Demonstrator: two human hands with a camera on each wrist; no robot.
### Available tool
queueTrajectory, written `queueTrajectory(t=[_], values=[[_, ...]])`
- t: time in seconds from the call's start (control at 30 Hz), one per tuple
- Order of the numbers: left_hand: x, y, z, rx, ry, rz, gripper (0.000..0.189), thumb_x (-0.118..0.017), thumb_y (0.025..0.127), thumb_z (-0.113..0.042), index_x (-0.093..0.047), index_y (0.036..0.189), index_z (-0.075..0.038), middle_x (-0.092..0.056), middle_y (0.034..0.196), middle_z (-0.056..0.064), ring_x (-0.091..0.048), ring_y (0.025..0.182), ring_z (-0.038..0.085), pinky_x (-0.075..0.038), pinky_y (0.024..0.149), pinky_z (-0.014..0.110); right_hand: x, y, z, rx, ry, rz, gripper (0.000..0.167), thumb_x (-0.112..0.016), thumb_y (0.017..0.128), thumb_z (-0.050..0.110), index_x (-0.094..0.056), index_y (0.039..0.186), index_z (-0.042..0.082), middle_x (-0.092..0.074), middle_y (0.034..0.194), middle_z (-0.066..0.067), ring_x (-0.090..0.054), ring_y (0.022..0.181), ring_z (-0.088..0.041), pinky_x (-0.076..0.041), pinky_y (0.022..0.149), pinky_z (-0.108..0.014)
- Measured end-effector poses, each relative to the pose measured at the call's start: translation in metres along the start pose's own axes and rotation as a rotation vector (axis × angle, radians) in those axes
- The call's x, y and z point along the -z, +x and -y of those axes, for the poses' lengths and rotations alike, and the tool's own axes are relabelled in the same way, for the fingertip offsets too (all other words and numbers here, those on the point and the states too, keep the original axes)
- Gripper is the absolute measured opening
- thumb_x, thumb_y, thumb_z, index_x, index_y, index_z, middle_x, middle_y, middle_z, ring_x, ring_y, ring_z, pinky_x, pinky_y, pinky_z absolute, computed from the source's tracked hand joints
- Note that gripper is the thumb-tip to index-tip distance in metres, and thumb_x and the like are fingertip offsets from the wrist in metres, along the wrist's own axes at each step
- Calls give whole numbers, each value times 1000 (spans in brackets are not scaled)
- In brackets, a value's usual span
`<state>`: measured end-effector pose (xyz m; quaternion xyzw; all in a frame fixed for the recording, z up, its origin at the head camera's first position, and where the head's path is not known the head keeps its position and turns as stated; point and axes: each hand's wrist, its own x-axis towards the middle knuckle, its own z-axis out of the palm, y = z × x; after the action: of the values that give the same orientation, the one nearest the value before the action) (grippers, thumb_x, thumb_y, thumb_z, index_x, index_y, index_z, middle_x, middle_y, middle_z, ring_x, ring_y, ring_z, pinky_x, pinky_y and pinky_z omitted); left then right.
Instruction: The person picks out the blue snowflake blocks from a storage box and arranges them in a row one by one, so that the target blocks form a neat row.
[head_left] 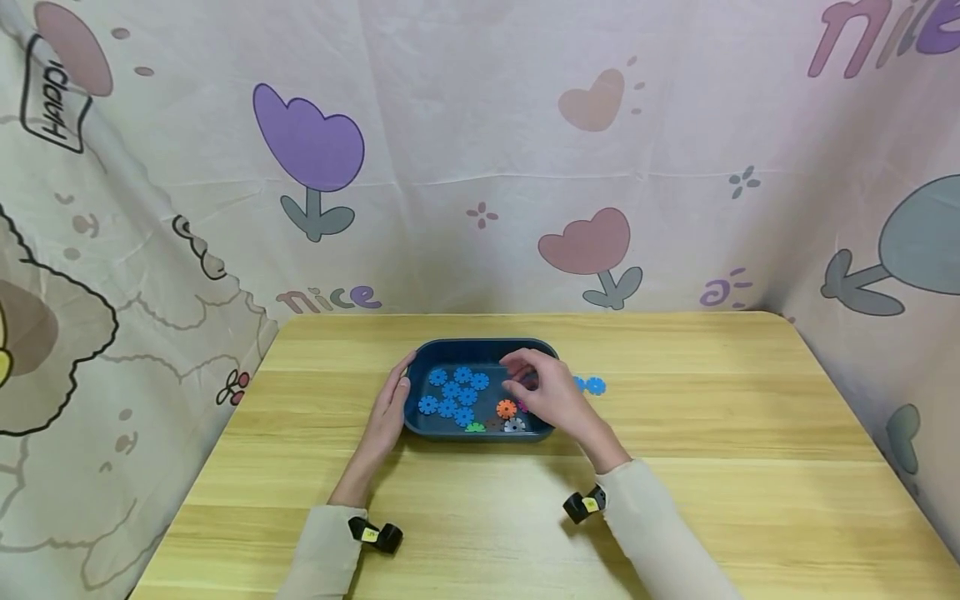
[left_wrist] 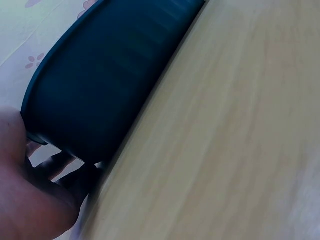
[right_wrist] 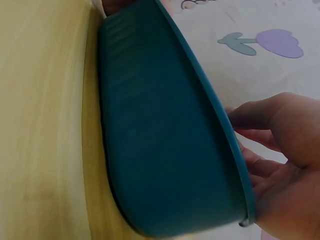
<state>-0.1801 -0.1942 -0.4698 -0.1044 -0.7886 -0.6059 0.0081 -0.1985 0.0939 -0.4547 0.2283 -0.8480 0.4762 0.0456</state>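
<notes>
A dark teal tray (head_left: 480, 436) stands on the table. Inside are notched plastic discs: several blue ones (head_left: 452, 390) toward the left, an orange disc (head_left: 506, 408), a grey disc (head_left: 514, 425), a brown disc (head_left: 492, 424) and a green disc (head_left: 476, 427) near the front wall. Part of a magenta disc (head_left: 522, 407) shows beside the right hand. My left hand (head_left: 388, 408) holds the tray's left end, thumb at the rim, fingers along the outside. My right hand (head_left: 551, 392) hovers over the right end, thumb and bent fingers apart with nothing visible between them.
Just right of the tray, blue discs (head_left: 596, 386) lie on the wooden table (head_left: 712, 400), partly hidden by the right hand. A printed curtain (head_left: 450, 125) hangs behind the table's back edge and along its left. Each wrist wears a small black camera (head_left: 583, 505).
</notes>
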Motion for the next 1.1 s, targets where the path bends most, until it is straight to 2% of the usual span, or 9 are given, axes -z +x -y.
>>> queueTrajectory(t=[0.2, 0.37, 0.6, 0.83, 1.1], values=[[2, 0, 2, 11, 4, 7, 48, -29, 114, -12, -30, 161, -3, -26, 167, 16, -17, 155, 36, -14, 124, 59, -8, 11, 0, -3, -27, 43, 28, -74, 94, 6, -67, 122, 4, -69, 111, -17, -67, 97, -24, -60, 81, -36], [3, -2, 2, 4, -9, 0, 47, -30, 113, -11, -31, 160, -2, -26, 166, 18, -16, 155, 39, -12, 123, 62, -18, 21, -1, -54, -58, 82, 32, -75, 94, 6, -67, 125, 2, -68, 114, -17, -65, 103, -29, -57, 87, -43], [2, -2, 1, -11, -22, -2, 47, -30, 113, -11, -32, 159, -2, -28, 166, 17, -18, 154, 37, -13, 123, 60, -30, 31, -2, -108, -114, 148, 34, -75, 94, 6, -67, 126, 0, -66, 119, -16, -63, 108, -29, -56, 93, -44], [3, -1, 4, -14, -16, 6, 47, -29, 113, -9, -31, 160, -2, -27, 166, 17, -19, 154, 36, -15, 123, 59, -39, 38, -5, -101, -162, 184, 33, -74, 93, 1, -68, 125, -2, -62, 120, -17, -62, 111, -32, -57, 93, -44], [3, 1, 5, -8, -16, 9, 48, -29, 114, -11, -30, 161, -4, -27, 167, 16, -19, 155, 34, -15, 124, 57, -47, 42, -8, -109, -249, 244, 37, -74, 95, 6, -68, 131, 1, -59, 127, -16, -56, 119, -34, -52, 100, -48]])
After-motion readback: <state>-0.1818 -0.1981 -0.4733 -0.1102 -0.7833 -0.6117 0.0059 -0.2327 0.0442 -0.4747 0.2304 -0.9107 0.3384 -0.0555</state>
